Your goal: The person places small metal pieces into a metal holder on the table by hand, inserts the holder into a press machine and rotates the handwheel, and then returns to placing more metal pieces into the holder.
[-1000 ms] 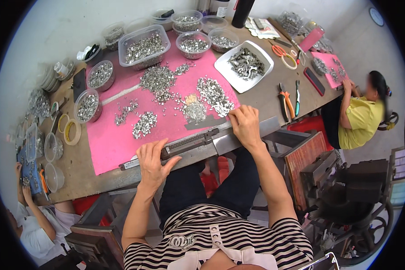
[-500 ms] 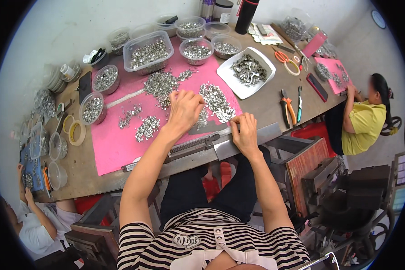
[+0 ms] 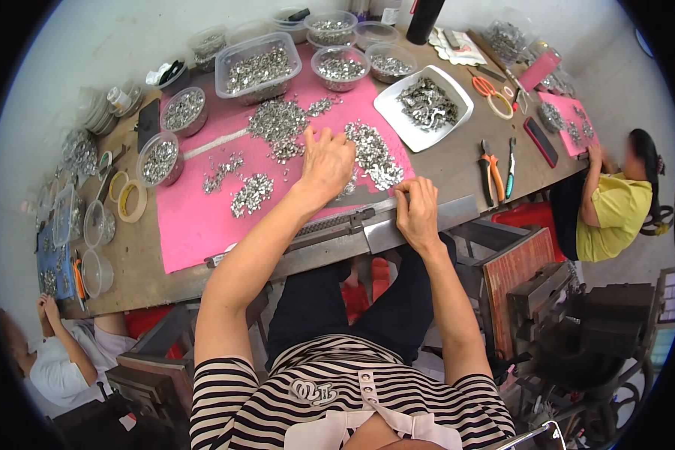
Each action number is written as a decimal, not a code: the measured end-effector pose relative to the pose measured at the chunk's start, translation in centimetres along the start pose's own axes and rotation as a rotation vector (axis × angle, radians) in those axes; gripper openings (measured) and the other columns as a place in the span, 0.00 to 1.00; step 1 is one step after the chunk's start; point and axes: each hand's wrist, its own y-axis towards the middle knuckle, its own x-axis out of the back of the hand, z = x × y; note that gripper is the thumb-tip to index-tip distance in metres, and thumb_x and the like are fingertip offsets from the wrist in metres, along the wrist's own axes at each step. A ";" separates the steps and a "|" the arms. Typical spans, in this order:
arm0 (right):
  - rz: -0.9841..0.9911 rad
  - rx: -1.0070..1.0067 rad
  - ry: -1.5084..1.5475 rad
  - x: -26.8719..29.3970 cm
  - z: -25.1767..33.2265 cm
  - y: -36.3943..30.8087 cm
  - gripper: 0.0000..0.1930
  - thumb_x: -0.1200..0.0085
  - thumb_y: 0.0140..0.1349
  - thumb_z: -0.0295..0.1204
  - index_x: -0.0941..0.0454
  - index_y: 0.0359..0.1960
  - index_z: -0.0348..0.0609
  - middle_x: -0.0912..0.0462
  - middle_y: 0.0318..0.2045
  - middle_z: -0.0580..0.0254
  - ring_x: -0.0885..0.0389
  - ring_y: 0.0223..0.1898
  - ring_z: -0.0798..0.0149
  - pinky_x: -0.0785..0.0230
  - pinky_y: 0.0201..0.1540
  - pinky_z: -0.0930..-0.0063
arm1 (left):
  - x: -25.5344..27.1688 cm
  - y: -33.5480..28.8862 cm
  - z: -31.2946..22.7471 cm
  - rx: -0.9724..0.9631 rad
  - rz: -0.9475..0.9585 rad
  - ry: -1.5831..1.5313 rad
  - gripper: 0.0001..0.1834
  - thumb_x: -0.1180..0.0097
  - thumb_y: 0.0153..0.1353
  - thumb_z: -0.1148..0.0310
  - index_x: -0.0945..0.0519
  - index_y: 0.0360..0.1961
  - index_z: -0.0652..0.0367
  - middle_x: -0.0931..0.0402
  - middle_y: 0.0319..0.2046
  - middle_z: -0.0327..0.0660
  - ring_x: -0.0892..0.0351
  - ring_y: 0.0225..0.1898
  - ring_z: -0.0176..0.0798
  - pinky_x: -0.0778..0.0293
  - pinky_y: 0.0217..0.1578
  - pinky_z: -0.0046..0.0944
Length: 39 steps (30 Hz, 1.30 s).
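My left hand (image 3: pixel 328 163) hangs over the pink mat (image 3: pixel 202 244), its fingers bent and apart; I make out nothing held, though its underside is hidden. It is between a grey pile of small metal pieces (image 3: pixel 277 120) and a brighter pile (image 3: pixel 375 161). My right hand (image 3: pixel 418 208) is closed, thumb and fingertips together, at a long metal rail (image 3: pixel 330 225) along the table's front edge. What its fingers pinch is too small to see. Under that hand a flat metal plate (image 3: pixel 457 216) lies on the edge. Smaller heaps (image 3: pixel 252 195) lie left of my left hand.
Tubs of metal pieces (image 3: pixel 259 71) line the back. A white tray (image 3: pixel 424 112) holds dark pieces. Pliers (image 3: pixel 490 174), scissors (image 3: pixel 487 86) and a phone (image 3: pixel 540 142) lie right; tape rolls (image 3: pixel 133 201) lie left. Co-workers sit at the right (image 3: pixel 615 221) and left (image 3: pixel 64 367).
My view has shifted, so the table sits slightly higher and further right in the picture. My left hand's fingers look more spread. My right hand stays at the rail.
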 end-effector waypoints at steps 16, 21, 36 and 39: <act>0.343 0.509 0.012 -0.6 5.2 1.4 0.07 0.44 0.55 0.25 0.26 0.36 0.38 0.27 0.35 0.55 0.27 0.39 0.54 0.32 0.44 0.61 | -0.3 0.2 0.1 0.000 -0.040 -0.111 0.05 0.38 0.56 0.70 0.14 0.30 0.59 0.18 0.35 0.45 0.21 0.46 0.50 0.43 0.62 0.65; 0.379 0.587 0.015 -0.3 5.1 1.2 0.09 0.45 0.56 0.26 0.23 0.38 0.37 0.25 0.37 0.55 0.25 0.41 0.54 0.32 0.46 0.63 | -0.4 0.4 0.5 0.018 0.009 -0.176 0.05 0.37 0.54 0.69 0.15 0.28 0.58 0.17 0.35 0.44 0.21 0.44 0.50 0.42 0.60 0.64; 0.086 0.177 0.048 -3.9 0.8 6.5 0.04 0.38 0.60 0.23 0.15 0.37 0.42 0.21 0.33 0.59 0.23 0.39 0.53 0.32 0.46 0.60 | 6.1 -6.9 2.6 0.042 -0.041 -0.390 0.03 0.38 0.61 0.71 0.21 0.33 0.55 0.25 0.28 0.38 0.23 0.38 0.43 0.40 0.56 0.52; 0.131 0.200 -0.038 -5.2 0.9 6.9 0.04 0.37 0.60 0.25 0.14 0.37 0.44 0.22 0.33 0.60 0.24 0.39 0.54 0.34 0.45 0.59 | 5.6 -9.7 2.5 0.009 -0.035 -0.183 0.03 0.37 0.62 0.69 0.19 0.34 0.54 0.25 0.28 0.37 0.23 0.39 0.43 0.40 0.57 0.52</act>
